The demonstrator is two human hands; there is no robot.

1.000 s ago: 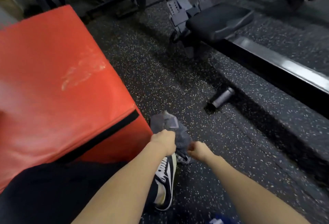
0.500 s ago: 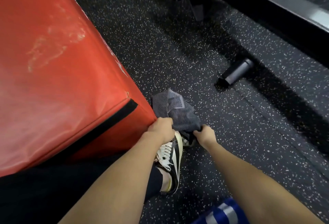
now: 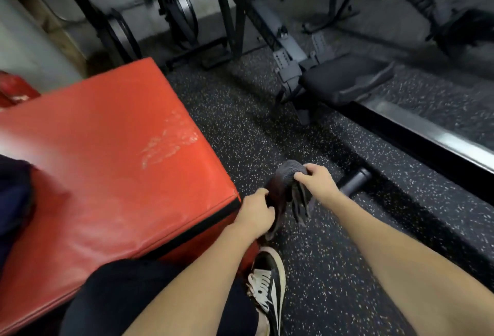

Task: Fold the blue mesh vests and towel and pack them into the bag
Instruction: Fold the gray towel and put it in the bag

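the person holds a grey towel point(image 3: 284, 183) in the air with both hands, above the speckled floor point(image 3: 334, 255) and just past the corner of a big red padded box point(image 3: 115, 164). the left hand point(image 3: 258, 212) grips the near, lower end of the towel with its fingers curled round the cloth. the right hand point(image 3: 316, 179) grips the far, upper end, fingers curled over the bunched top. the two hands are close together but not touching, with the towel bunched between them; the cloth is motion-blurred, and loose ends of it hang down below the right hand. whether it is folded or only crumpled cannot be told.

the left hand is right beside the box's front corner, where a black strip runs along the edge. the box top has a scuffed pale patch. on the left edge of the view something dark lies on the box, too cut off to tell what it is.

below the hands, a black and white shoe point(image 3: 268, 286) stands on the floor beside the box, and the person's leg in dark clothing crosses the bottom of the view. to the right of the hands a short grey cylinder point(image 3: 354, 182) lies on the floor near a long metal rail point(image 3: 427, 132). a black padded seat point(image 3: 344, 79) sits at the rail's far end, with dark gym frames point(image 3: 232, 6) behind it.
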